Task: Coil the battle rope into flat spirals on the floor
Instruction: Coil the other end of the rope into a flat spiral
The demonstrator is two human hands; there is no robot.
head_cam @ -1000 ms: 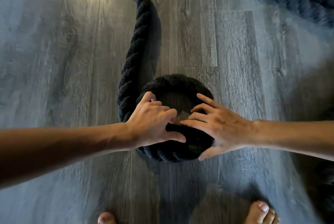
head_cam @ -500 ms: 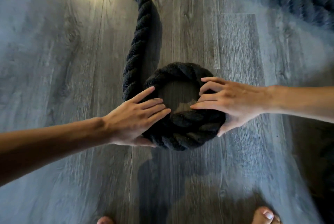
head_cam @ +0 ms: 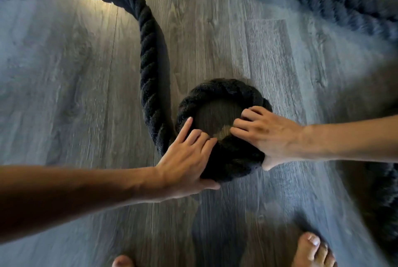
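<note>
Two bare hands press a thick black battle rope (head_cam: 148, 66) into its first small loop on a grey wood-plank floor (head_cam: 269, 51).

The floor fills the whole view. The rope sweeps in along the far edge of the floor, curves down left of centre, then bends into a tight ring (head_cam: 221, 92) near the middle with bare floor showing in its hole. A blurred stretch of rope crosses the far right corner. The left hand (head_cam: 187, 159) lies flat on the ring's near left side, fingers spread wide and thumb against its near outer edge. The right hand (head_cam: 267, 135) clasps the ring's right side, fingertips curled into the hole, thumb on the outside. Bare toes (head_cam: 312, 249) show at the near edge.
</note>
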